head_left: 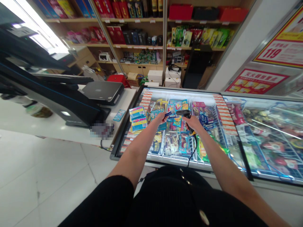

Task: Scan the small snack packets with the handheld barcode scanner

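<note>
My left hand (161, 118) is closed on the end of a small dark blue packet (169, 113), which points to the right. Just right of it, my right hand (192, 122) grips a black barcode scanner (183, 112) by its handle, its head turned left toward the packet. From the scanner a black cable (194, 150) hangs down toward me. Both hands are over a glass-topped freezer (147, 89) full of colourful ice cream packs in wire baskets. Blue, yellow and pink boxes (138, 118) lie on the glass left of my left hand.
On the left, a white counter (81, 132) carries a black checkout terminal (78, 104), a flat dark device (104, 91) and a light blue item (119, 115). A second freezer section (272, 142) extends to the right. Stocked shelves (139, 46) stand beyond, with white boxes (155, 75) below them.
</note>
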Available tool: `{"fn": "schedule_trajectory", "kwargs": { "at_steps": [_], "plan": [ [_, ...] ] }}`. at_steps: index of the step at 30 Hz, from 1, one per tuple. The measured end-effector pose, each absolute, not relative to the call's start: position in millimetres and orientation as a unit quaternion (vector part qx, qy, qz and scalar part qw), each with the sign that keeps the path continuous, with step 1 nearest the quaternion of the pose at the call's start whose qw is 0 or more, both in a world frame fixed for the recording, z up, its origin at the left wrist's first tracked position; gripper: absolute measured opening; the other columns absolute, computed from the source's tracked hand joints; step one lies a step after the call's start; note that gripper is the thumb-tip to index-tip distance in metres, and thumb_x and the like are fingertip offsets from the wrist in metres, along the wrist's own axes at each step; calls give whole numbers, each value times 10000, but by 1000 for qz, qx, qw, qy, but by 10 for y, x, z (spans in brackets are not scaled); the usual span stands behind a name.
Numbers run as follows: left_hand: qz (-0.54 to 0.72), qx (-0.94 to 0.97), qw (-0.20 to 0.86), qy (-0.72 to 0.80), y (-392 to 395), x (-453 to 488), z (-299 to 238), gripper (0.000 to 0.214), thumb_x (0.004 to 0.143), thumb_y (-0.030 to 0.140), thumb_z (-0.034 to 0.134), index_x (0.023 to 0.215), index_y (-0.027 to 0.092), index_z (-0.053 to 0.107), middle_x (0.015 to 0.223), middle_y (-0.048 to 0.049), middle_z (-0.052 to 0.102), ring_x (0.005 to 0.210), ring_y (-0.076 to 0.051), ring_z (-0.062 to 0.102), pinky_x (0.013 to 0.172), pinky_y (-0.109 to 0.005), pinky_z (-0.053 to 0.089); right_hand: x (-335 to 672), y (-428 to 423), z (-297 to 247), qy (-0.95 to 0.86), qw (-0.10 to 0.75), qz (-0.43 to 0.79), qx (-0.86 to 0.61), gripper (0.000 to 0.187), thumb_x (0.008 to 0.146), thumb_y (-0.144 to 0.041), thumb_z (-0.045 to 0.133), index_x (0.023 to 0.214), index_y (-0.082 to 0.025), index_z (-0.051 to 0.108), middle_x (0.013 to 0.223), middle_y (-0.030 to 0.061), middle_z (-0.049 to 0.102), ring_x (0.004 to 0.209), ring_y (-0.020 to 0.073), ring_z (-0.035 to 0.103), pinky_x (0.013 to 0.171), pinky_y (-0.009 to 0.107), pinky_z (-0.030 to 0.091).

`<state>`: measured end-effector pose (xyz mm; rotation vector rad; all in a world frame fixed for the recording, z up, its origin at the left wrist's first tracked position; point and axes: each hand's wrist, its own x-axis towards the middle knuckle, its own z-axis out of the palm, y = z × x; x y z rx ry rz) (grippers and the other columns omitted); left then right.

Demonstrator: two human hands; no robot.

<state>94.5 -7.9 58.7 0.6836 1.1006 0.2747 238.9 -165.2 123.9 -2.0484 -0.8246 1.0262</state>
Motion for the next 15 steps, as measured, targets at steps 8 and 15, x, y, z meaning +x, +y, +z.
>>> {"fn": "schedule_trajectory", "kwargs": {
  "at_steps": [8, 15],
  "plan": [
    [130, 321, 782, 518, -76, 960, 595, 263, 874, 210, 438, 619, 149, 459, 414, 25, 421, 335, -31, 325, 343, -130, 218, 2416, -1639, 1207, -330, 341, 398, -785, 311, 774, -384, 627, 579, -163, 528, 480, 43, 576, 361, 141, 524, 366, 234, 422],
    [167, 360, 748, 533, -117, 999, 553, 249, 844, 275, 549, 637, 158, 472, 416, 34, 424, 344, -39, 344, 368, -140, 265, 2448, -1639, 1176, -330, 349, 402, -780, 286, 776, -371, 610, 594, -171, 517, 468, 26, 565, 355, 136, 516, 370, 235, 430]
  ]
}}
